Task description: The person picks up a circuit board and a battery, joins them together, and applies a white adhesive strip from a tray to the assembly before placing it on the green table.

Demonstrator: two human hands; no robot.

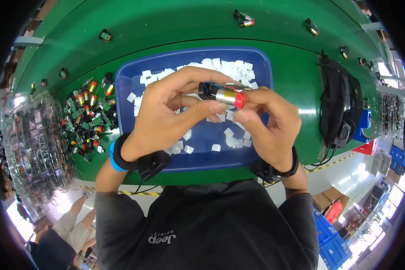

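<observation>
Above the blue tray, my left hand (159,110) holds a small battery assembly (228,96) between thumb and fingers. The cylinder is silver and yellow with a red right end, a black cap at its left end, and thin wires and a narrow board along its top. My right hand (276,123) pinches at the red end, its thumb and index finger closed there; whether it grips the board edge or something small is hidden. Below both hands, the blue tray (193,52) contains many loose white square pads (216,147).
On the left, a heap of battery and circuit-board assemblies (92,108) lies beside stacked clear plastic trays (36,148). More assemblies (244,20) are scattered along the far green surface (166,22). A black bag (339,103) lies at right. Another person (72,225) is at lower left.
</observation>
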